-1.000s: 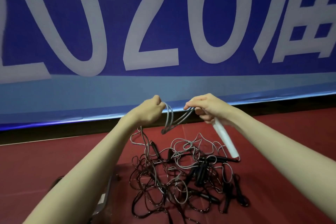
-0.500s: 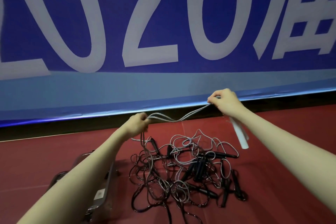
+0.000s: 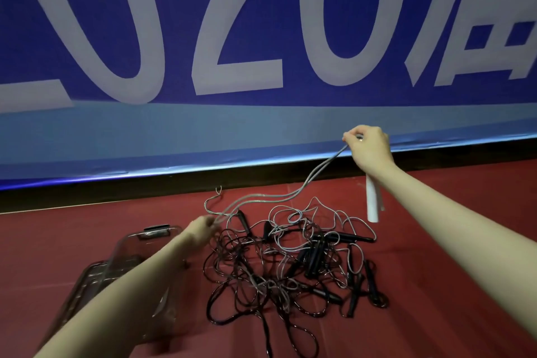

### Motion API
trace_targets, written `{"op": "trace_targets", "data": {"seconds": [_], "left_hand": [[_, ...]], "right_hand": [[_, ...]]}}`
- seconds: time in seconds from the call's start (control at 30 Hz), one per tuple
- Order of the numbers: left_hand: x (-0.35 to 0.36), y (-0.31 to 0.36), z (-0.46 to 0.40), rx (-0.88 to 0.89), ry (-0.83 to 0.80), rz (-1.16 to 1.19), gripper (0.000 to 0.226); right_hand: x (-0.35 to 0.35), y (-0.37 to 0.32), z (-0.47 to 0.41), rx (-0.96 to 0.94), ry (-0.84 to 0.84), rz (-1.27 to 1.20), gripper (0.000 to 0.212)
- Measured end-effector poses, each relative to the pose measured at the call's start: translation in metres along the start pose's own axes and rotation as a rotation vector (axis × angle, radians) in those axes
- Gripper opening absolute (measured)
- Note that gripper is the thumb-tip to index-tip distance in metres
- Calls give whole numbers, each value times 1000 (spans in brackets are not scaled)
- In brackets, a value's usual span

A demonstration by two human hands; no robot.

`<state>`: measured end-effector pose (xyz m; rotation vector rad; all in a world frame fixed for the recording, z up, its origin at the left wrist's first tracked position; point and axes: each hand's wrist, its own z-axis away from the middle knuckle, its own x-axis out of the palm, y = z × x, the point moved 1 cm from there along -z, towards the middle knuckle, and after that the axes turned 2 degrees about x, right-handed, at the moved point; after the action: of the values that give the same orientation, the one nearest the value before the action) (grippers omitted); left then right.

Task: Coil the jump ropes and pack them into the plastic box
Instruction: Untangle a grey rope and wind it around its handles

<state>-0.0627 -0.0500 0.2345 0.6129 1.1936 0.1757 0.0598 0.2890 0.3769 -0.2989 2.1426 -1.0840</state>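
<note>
My right hand (image 3: 368, 146) pinches the doubled grey cord of a jump rope (image 3: 293, 194) up high, its white cylindrical handles (image 3: 373, 200) dangling below, to draw it taut. My left hand (image 3: 203, 224) grips that cord low beside the tangled pile of black ropes (image 3: 279, 267), near the clear plastic box (image 3: 139, 244) on the red floor (image 3: 58, 229), probably to measure the next loop.

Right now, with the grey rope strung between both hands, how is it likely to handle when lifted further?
The grey rope sags in a curve between the right hand and left hand, so it is probably floppy. Its white handles hang straight down, likely swinging. Its far part lies in the tangled pile, so it may snag.
</note>
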Motion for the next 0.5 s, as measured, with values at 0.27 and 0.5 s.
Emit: {"op": "trace_targets", "data": {"seconds": [0.27,0.5], "left_hand": [[-90,123,30,208,147,1146,16],[-145,220,80,536,344,995,25]], "right_hand": [[4,27,10,138,-323,221,11],[7,19,11,62,-260,223,13]]}}
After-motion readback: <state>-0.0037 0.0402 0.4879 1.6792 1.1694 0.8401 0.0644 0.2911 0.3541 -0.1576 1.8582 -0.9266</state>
